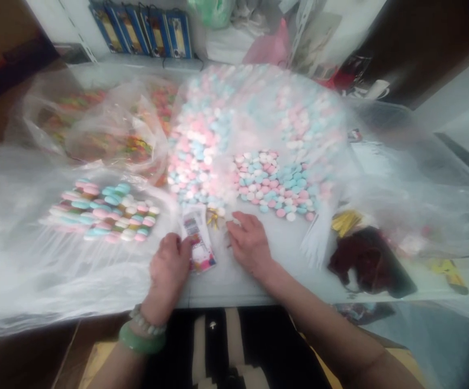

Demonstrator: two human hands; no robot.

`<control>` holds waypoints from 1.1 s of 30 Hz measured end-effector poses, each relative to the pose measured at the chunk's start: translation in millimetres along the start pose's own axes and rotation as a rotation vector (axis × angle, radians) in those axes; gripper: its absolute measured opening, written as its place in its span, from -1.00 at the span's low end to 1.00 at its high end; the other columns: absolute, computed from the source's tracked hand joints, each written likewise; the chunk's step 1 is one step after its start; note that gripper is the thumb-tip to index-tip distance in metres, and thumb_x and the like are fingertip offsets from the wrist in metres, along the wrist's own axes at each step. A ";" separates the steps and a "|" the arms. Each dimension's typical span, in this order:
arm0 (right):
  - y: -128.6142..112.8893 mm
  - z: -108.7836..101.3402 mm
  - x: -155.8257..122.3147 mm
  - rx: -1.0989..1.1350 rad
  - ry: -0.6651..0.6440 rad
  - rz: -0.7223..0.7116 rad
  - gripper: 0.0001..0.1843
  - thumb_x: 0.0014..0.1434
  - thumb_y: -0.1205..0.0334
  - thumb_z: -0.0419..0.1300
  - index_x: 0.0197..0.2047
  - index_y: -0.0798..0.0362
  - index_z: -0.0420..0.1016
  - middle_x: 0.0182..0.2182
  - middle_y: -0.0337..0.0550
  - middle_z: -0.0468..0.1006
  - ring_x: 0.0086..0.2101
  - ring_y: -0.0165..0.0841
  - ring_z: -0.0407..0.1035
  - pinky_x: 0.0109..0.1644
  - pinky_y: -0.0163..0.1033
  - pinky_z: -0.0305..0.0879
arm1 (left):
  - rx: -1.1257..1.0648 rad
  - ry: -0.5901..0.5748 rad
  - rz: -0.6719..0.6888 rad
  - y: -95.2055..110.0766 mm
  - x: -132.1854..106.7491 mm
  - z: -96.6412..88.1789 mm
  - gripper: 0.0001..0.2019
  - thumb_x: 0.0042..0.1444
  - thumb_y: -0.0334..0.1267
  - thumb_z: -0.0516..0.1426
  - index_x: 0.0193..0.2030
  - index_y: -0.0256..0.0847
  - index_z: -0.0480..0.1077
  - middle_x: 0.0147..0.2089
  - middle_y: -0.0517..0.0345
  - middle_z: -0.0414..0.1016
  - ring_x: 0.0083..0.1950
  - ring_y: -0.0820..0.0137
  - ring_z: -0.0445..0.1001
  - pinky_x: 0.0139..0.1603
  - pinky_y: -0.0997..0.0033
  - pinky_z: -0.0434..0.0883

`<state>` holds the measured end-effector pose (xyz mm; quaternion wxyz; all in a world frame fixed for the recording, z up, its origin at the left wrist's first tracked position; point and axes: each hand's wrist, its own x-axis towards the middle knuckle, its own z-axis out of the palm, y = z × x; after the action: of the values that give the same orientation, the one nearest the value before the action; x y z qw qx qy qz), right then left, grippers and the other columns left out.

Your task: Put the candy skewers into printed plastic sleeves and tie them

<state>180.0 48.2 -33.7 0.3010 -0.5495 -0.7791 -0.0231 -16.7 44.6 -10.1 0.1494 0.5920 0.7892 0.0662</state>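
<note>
My left hand is curled at the left edge of a small printed packet, its thumb lying against it. The packet lies on the table with a white border and colourful print. To its right, my right hand has its fingers drawn together in a pinch; a small whitish bit shows at the fingertips, too blurred to name. Gold twist ties lie between the hands, just beyond them. Past these spreads a heap of pink, blue and white round candies, partly under clear plastic.
Filled candy packs lie in rows at left. Behind them is a clear bag of orange-green sweets. At right are white strips, yellow ties and a dark red cloth. A white mug stands at the back right.
</note>
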 end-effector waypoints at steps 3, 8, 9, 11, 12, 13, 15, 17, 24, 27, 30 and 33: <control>-14.5 -5.9 0.7 0.061 0.059 -0.059 -0.73 0.20 0.49 0.07 -0.18 0.08 0.56 0.00 0.03 0.53 -0.08 -0.16 0.30 0.02 -0.09 0.29 | 0.001 0.001 -0.045 -0.2 3.2 -0.1 -0.64 0.20 0.09 0.12 -0.18 -0.21 0.42 -0.26 -0.02 0.54 -0.31 0.20 0.49 -0.42 0.33 0.15; -31.3 -6.2 -2.6 0.186 0.003 -0.133 -0.72 0.19 0.52 0.05 -0.32 0.05 0.53 -0.15 -0.04 0.57 -0.19 -0.21 0.33 -0.08 -0.13 0.31 | -0.304 0.007 -0.095 -16.7 10.0 3.2 -0.66 0.22 -0.01 0.08 -0.46 -0.16 0.43 -0.52 0.15 0.46 -0.47 0.35 0.35 -0.42 0.35 0.15; -33.3 -5.1 -3.7 0.228 -0.014 -0.124 -0.72 0.19 0.52 0.04 -0.34 0.04 0.53 -0.18 -0.05 0.58 -0.21 -0.23 0.34 -0.09 -0.13 0.32 | -0.380 0.043 -0.091 -20.9 9.8 3.3 -0.68 0.21 -0.03 0.09 -0.44 -0.15 0.46 -0.50 0.16 0.48 -0.46 0.37 0.35 -0.41 0.36 0.17; -37.8 -2.9 -4.9 0.339 -0.055 -0.066 -0.72 0.22 0.48 0.04 -0.35 0.03 0.54 -0.20 -0.05 0.59 -0.22 -0.24 0.37 -0.07 -0.14 0.33 | -0.562 0.149 -0.093 -27.6 7.5 2.3 -0.75 0.17 -0.06 0.12 -0.36 -0.15 0.51 -0.43 0.17 0.53 -0.41 0.38 0.38 -0.36 0.39 0.23; -40.8 -1.8 -4.5 0.407 -0.076 -0.011 -0.73 0.23 0.45 0.05 -0.34 0.03 0.54 -0.20 -0.05 0.59 -0.20 -0.24 0.39 -0.05 -0.13 0.34 | -0.676 0.196 -0.107 -29.8 5.5 1.0 -0.77 0.14 -0.07 0.15 -0.33 -0.16 0.52 -0.41 0.17 0.53 -0.39 0.38 0.38 -0.35 0.40 0.25; -44.7 -0.8 -3.3 0.483 -0.101 0.068 -0.76 0.23 0.42 0.07 -0.30 0.02 0.55 -0.19 -0.05 0.60 -0.17 -0.24 0.41 -0.01 -0.12 0.34 | -0.805 0.216 -0.130 -31.0 3.0 -0.7 -0.78 0.10 -0.06 0.17 -0.32 -0.17 0.52 -0.41 0.18 0.52 -0.40 0.40 0.37 -0.37 0.41 0.25; -55.2 1.4 1.8 0.673 -0.193 0.282 -0.82 0.18 0.34 0.15 -0.18 0.00 0.56 -0.17 -0.10 0.61 -0.17 -0.24 0.44 0.00 -0.11 0.35 | -1.077 0.173 -0.181 -31.3 -2.9 -5.1 -0.77 0.02 -0.05 0.23 -0.36 -0.19 0.48 -0.48 0.24 0.44 -0.49 0.45 0.28 -0.47 0.44 0.21; -68.3 4.3 9.9 0.908 -0.368 0.496 -0.78 0.11 0.28 0.22 -0.14 -0.01 0.55 -0.24 -0.19 0.61 -0.25 -0.29 0.45 -0.08 -0.16 0.37 | -1.299 0.079 -0.220 -29.9 -9.8 -10.2 -0.75 -0.04 -0.05 0.27 -0.40 -0.20 0.44 -0.56 0.30 0.34 -0.57 0.51 0.17 -0.57 0.47 0.11; -110.2 16.5 36.6 0.992 -0.705 0.602 -0.91 -0.01 0.35 0.20 -0.51 0.05 0.49 -0.59 -0.35 0.39 -0.47 -0.43 0.28 -0.34 -0.33 0.17 | -1.577 -0.190 -0.419 -55.3 -30.0 -27.8 -0.65 -0.23 -0.10 0.40 -0.34 -0.28 0.53 -0.45 0.16 0.51 -0.46 0.45 0.40 -0.45 0.47 0.31; -126.1 21.4 45.2 0.925 -0.801 0.491 -0.89 0.00 0.37 0.20 -0.53 0.05 0.48 -0.58 -0.36 0.39 -0.45 -0.44 0.27 -0.34 -0.34 0.13 | -1.478 -0.247 -0.444 -84.2 -36.1 -36.9 -0.66 -0.21 -0.12 0.40 -0.33 -0.32 0.57 -0.41 0.09 0.56 -0.53 0.48 0.37 -0.51 0.46 0.30; -145.9 30.8 54.8 0.959 -0.842 0.378 -0.84 0.13 0.29 0.18 -0.47 0.03 0.50 -0.57 -0.35 0.40 -0.46 -0.44 0.29 -0.37 -0.36 0.14 | -1.503 -0.179 -0.487 -110.4 -40.4 -46.4 -0.70 -0.21 -0.18 0.40 -0.34 -0.32 0.57 -0.39 0.10 0.57 -0.56 0.48 0.39 -0.51 0.44 0.36; -167.7 47.6 64.4 0.925 -0.783 0.248 -0.85 0.26 0.22 0.14 -0.26 -0.02 0.55 -0.45 -0.32 0.53 -0.41 -0.42 0.37 -0.31 -0.36 0.23 | -1.571 -0.006 -0.636 -129.8 -42.3 -54.4 -0.81 -0.16 -0.28 0.37 -0.38 -0.30 0.54 -0.42 0.11 0.57 -0.50 0.40 0.49 -0.50 0.45 0.43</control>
<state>-0.9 53.6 8.7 0.2003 -0.4162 -0.6915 0.5554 -141.7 -29.5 11.5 0.5308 0.0662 0.6427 0.5485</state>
